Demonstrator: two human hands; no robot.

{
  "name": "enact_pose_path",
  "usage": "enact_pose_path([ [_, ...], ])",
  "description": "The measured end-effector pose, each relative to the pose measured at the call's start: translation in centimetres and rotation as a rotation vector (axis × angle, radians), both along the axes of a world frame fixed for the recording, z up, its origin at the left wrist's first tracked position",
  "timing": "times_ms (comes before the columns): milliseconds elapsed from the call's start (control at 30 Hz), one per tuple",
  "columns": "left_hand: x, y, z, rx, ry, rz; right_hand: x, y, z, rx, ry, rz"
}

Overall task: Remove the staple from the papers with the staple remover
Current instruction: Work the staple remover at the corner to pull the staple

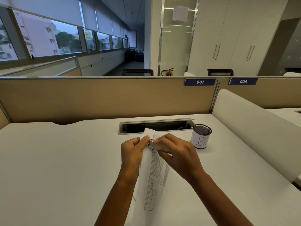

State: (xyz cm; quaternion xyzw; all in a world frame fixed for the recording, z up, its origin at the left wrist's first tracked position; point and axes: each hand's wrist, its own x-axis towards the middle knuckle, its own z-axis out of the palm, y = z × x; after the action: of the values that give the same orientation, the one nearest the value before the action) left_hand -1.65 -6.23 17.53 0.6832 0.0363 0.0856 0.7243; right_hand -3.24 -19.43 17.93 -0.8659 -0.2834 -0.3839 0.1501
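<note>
An open-plan office is showing beyond a tan partition (105, 98), with windows running along the left and white cupboards standing on the right. Two blue tags are sitting on the partition's top edge, reading "007" (200, 82) and "008" (243, 81). A white desk (57, 160) is filling the lower half of the head view, with an open cable tray (156, 126) set into it near the partition.

Over the middle of the desk the left hand (132, 154) is gripping the papers (154, 176) by their upper left edge, fingers curled round the sheets and the thumb pressing on the front. The papers are hanging up off the desk, tilted, their lower end reaching down between the forearms. Printed tables are covering the front sheet, too small to read.

The right hand (177, 155) is pinching a grey metal remover (153, 144) between thumb and fingers, its tip touching the papers' top corner just beside the left thumb. The staple itself is too small to make out.

To the right of the hands, near but apart, a black mesh cup (201, 137) is standing upright, wrapped in a white label hand-lettered with a "B"
</note>
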Motion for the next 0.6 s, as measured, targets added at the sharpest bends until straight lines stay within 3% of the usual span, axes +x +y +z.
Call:
enact_pose_path([
  [367,0.1,-0.2,-0.7,0.011,0.024,-0.019,0.8,-0.7,-1.7,-0.051,-0.087,0.040],
  [433,0.3,-0.3,-0.7,0.018,0.010,-0.001,1.0,-0.7,-2.2,0.128,0.021,0.068],
  [500,0.8,-0.2,-0.6,0.020,-0.020,0.051,1.4,-0.9,-3.0,0.442,0.230,0.075],
  [600,1.5,0.4,-0.4,0.010,-0.049,0.113,2.9,-2.3,-5.6,0.715,0.482,-0.092],
])
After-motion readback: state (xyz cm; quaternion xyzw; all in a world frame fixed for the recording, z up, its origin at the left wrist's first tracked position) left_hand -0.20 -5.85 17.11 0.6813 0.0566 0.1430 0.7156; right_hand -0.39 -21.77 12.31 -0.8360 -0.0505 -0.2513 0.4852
